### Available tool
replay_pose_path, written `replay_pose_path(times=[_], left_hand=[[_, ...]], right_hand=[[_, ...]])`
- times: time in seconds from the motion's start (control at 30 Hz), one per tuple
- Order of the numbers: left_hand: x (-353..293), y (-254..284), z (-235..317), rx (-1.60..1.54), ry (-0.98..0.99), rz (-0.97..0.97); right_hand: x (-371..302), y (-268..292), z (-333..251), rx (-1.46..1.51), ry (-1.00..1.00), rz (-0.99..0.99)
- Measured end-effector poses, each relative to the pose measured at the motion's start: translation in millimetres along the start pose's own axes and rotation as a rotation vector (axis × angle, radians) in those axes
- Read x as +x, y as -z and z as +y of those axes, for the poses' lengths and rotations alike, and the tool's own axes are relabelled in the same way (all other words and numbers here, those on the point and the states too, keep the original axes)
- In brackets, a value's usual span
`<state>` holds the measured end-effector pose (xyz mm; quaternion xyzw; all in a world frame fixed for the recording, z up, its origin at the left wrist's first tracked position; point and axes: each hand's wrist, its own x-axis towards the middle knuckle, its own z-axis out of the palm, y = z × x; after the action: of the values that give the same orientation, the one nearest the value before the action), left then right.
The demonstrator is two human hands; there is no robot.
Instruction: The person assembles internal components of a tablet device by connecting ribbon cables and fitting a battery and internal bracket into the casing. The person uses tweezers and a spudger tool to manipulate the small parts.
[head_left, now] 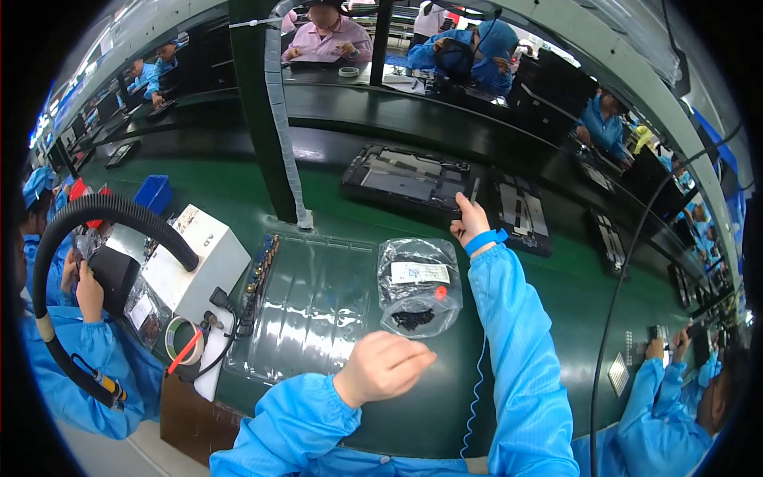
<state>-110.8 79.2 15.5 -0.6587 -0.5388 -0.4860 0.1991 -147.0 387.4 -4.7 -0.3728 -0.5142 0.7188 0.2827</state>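
My right hand (470, 221), with a blue wrist strap, reaches to the near right corner of a flat black device housing (409, 176). Its fingers are curled, and a thin grey piece shows beside them; whether they grip that or the housing's edge is unclear. My left hand (384, 367) hovers over the near part of the bench, thumb and fingers pinched together; anything between them is hidden. Just beyond it lies a clear plastic bag (420, 286) with a white label, a red dot and small black parts inside.
A clear plastic sheet (310, 302) lies left of the bag. Farther left stand a white box (199, 250) with a black hose (119, 203), a tape roll (184, 342) and a blue bin (153, 193). A post (266, 119) rises ahead. Another black housing (520, 213) sits right. Co-workers sit around.
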Motion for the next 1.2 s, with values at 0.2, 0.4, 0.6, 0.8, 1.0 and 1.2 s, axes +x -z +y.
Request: replay_pose_path(times=[0.2, 0.4, 0.6, 0.8, 1.0, 1.2], left_hand=[[-0.9, 1.5, -0.4, 0.010, 0.006, -0.011], [-0.2, 1.2, -2.7, 0.003, -0.017, 0.000], [-1.0, -1.7, 0.4, -0.006, -0.026, 0.006], [-3.1, -6.4, 0.2, 0.011, -0.003, -0.007], [3.1, -1.0, 12.5, 0.106, -0.189, 0.002], [2.8, -20.4, 39.6, 0.067, -0.317, -0.184]], right_hand=[[20.3, -17.8, 13.1, -0.110, 0.011, -0.043], [27.1, -15.2, 5.7, -0.419, 0.079, -0.038], [19.1, -13.1, 0.8, -0.433, 0.061, -0.115], [-75.9, -17.9, -11.5, -1.151, 1.030, 0.010], [-202.9, 8.1, 27.1, -1.654, 1.533, -0.098], [-238.0, 33.4, 65.5, -1.533, 1.615, -0.046]])
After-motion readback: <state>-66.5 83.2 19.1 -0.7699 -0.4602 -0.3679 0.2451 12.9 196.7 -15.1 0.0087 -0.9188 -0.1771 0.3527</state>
